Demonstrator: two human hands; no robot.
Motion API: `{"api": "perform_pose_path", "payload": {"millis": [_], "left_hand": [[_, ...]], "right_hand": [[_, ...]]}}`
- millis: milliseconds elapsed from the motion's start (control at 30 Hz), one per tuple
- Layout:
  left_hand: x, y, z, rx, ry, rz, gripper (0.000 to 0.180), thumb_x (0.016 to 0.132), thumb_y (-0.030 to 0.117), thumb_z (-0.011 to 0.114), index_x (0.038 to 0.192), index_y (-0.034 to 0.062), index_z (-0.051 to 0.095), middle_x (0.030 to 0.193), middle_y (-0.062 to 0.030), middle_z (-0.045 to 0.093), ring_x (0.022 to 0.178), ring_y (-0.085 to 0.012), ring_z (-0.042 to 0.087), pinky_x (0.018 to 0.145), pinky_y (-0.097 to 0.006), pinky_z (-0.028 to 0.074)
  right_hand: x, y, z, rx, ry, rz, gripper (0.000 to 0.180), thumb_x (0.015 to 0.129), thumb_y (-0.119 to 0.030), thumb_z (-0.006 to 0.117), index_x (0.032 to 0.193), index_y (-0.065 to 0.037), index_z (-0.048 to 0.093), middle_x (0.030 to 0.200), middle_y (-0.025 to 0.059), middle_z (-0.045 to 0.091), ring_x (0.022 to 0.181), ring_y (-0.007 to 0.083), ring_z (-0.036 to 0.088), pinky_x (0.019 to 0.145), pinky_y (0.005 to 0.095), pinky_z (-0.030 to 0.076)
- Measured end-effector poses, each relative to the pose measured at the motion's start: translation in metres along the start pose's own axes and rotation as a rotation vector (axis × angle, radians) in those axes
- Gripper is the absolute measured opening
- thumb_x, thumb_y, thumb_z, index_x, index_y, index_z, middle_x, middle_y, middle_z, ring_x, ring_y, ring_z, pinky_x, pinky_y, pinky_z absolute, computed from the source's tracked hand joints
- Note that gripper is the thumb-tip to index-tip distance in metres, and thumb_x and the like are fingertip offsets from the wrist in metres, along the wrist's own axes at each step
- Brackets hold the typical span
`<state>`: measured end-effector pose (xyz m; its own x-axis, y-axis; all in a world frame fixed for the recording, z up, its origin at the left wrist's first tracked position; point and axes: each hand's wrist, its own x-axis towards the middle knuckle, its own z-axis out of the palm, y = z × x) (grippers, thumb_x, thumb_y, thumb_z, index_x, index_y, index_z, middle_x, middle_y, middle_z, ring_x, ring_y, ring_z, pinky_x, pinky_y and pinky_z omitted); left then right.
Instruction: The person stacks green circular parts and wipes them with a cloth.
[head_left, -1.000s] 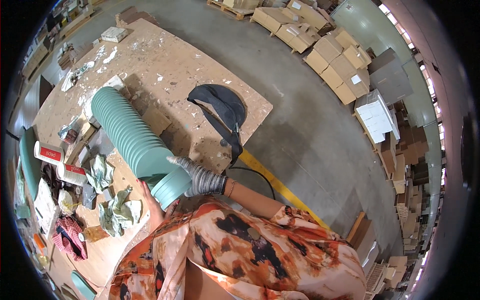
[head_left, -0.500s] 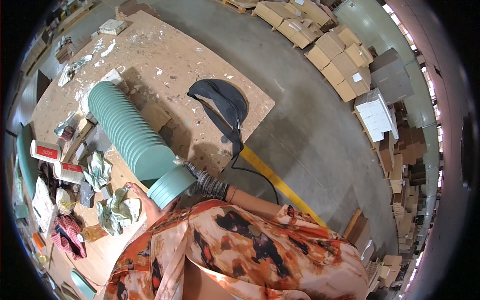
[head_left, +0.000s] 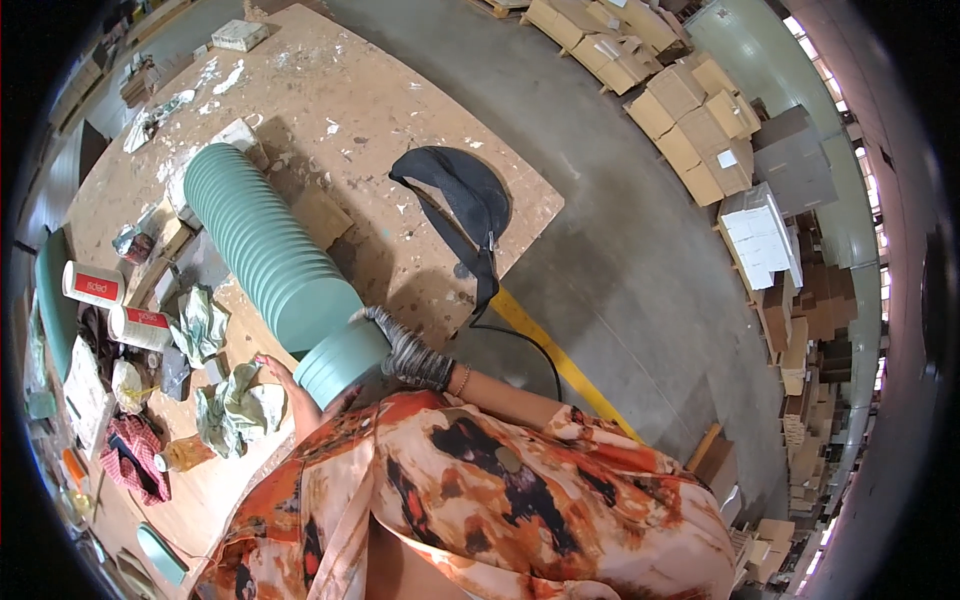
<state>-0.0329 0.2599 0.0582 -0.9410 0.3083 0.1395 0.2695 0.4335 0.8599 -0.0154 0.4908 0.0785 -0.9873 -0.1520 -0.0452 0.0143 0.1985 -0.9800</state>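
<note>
A long row of teal-green round discs (head_left: 255, 240) lies on its side across the worktable, edges packed together. At its near end is a short stack of matching discs (head_left: 345, 358), tilted and held between my hands. My right hand (head_left: 412, 355), in a grey striped glove, wraps round the stack's right side with the fingertips on its upper edge. Bare, my left hand (head_left: 292, 393) is against the stack's left side, its fingers partly visible and the palm side hidden. Just left of that hand lies a crumpled green-and-white cloth (head_left: 240, 408).
On the worktable (head_left: 400, 110), a black strap-like item (head_left: 462, 200) lies right, its cable (head_left: 535, 345) hanging off the edge. Two paper cups (head_left: 140, 327), a checked red cloth (head_left: 138, 455) and a bottle (head_left: 183, 453) crowd the left. Stacked cardboard boxes (head_left: 695, 130) stand beyond the floor.
The whole view has shifted slightly. My right hand's fingers now reach further over the short stack's upper edge, and the stack is turned a little. Both hands stay on it.
</note>
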Motion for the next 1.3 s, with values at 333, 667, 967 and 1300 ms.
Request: {"api": "perform_pose_path", "payload": {"millis": [333,667,967,1300], "left_hand": [[0.03,0.014,-0.014,-0.021,-0.115,0.024,0.134,0.07,0.031,0.084,0.144,-0.0043,-0.022,0.152,-0.0315,-0.019,0.145,-0.0402,-0.012,0.117,-0.046,0.002],[0.028,0.007,-0.024,-0.263,-0.142,-0.188,0.132,0.071,0.018,0.082,0.143,-0.0035,-0.027,0.155,-0.0301,-0.007,0.145,-0.0313,0.006,0.117,-0.035,0.013],[0.018,-0.002,-0.008,-0.462,-0.236,-0.174,0.116,0.086,0.002,0.068,0.141,0.001,-0.034,0.157,-0.0218,0.003,0.142,-0.0254,0.019,0.112,-0.033,0.022],[0.015,-0.008,-0.005,-0.591,-0.268,-0.208,0.113,0.089,-0.007,0.06,0.137,0.0087,-0.042,0.157,-0.0197,0.005,0.137,-0.024,0.026,0.108,-0.034,0.03]], "right_hand": [[0.028,-0.005,0.013,-0.093,0.381,0.061,0.075,0.064,0.01,0.059,0.135,-0.004,0.039,0.13,0.0173,0.043,0.121,0.0287,0.044,0.109,0.0395,0.032],[0.028,0.007,0.001,0.091,0.322,0.029,0.074,0.077,-0.005,0.065,0.142,-0.002,0.031,0.142,0.0185,0.038,0.131,0.0276,0.039,0.112,0.0379,0.031],[0.033,0.008,-0.029,0.063,0.003,0.223,0.093,0.083,-0.015,0.068,0.153,-0.006,0.008,0.145,0.019,0.038,0.127,0.0252,0.045,0.104,0.0372,0.041],[0.036,-0.003,-0.022,0.31,-0.074,0.238,0.092,0.082,-0.012,0.065,0.154,-0.006,0.007,0.149,0.0178,0.032,0.128,0.0231,0.041,0.106,0.0371,0.038]]}}
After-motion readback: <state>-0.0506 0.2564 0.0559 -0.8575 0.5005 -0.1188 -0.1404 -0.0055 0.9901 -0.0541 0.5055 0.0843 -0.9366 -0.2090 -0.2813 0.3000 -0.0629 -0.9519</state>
